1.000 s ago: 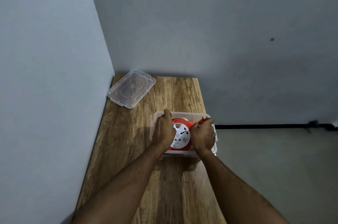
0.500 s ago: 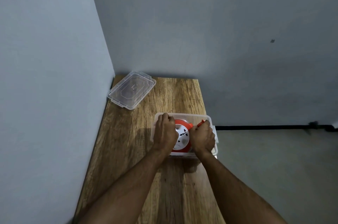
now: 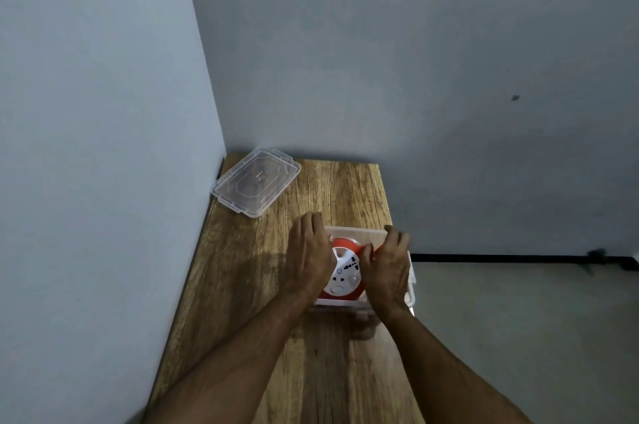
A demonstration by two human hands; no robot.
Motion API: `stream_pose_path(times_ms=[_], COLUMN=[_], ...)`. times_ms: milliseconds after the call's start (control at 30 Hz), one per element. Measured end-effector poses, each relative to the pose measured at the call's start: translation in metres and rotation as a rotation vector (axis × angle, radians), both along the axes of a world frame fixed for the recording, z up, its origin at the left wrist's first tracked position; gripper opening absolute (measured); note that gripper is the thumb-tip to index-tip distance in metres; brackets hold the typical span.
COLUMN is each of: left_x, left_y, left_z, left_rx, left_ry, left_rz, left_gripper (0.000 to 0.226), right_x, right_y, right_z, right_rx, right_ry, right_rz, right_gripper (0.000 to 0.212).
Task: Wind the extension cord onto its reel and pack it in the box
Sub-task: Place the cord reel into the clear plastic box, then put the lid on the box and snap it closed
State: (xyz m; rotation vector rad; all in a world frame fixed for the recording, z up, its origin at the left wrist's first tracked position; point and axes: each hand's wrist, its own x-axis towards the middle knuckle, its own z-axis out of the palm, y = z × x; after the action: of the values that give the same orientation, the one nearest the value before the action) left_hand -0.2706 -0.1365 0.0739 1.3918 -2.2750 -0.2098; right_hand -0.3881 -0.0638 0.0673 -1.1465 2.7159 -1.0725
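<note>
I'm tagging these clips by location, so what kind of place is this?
Probably a plain indoor room corner, not a workshop: a narrow wooden table pushed against bare grey walls, with a bare floor and a dark strip along the wall's base.

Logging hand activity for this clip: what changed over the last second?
Both hands opened: the left hand and right hand loosened from the reel, fingers spreading toward the box's far rim. The reel stays in the box; the lid stays put.

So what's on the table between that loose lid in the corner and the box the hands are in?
Nothing: in the head view, only bare wooden table lies between the lid and the box.
</note>
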Motion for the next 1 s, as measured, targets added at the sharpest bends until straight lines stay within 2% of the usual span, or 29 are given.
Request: stream_pose_path(times_ms=[167, 467, 600, 767, 1000], left_x=[0.019, 0.066, 0.081, 0.089, 0.083], left_y=[-0.028, -0.09, -0.115, -0.141, -0.192], left_z=[0.02, 0.023, 0.015, 0.001, -0.034], left_rx=[-0.006, 0.071, 0.157, 0.196, 0.278], left_ry=[0.076, 0.18, 0.253, 0.289, 0.304], left_rz=[0.141, 0.381, 0.465, 0.528, 0.585], left_gripper=[0.062, 0.068, 0.071, 0.068, 0.069], right_x=[-0.001, 0.004, 0.006, 0.016, 0.015], right_y=[-0.028, -0.114, -0.154, -0.199, -0.288], right_z=[0.006, 0.024, 0.026, 0.03, -0.01], right_rx=[0.008, 0.079, 0.119, 0.071, 0.115], right_ry=[0.155, 0.211, 0.217, 0.243, 0.14], right_rz=[0.241, 0.505, 0.554, 0.647, 0.686], right_gripper=[0.057, 0.063, 0.063, 0.051, 0.048])
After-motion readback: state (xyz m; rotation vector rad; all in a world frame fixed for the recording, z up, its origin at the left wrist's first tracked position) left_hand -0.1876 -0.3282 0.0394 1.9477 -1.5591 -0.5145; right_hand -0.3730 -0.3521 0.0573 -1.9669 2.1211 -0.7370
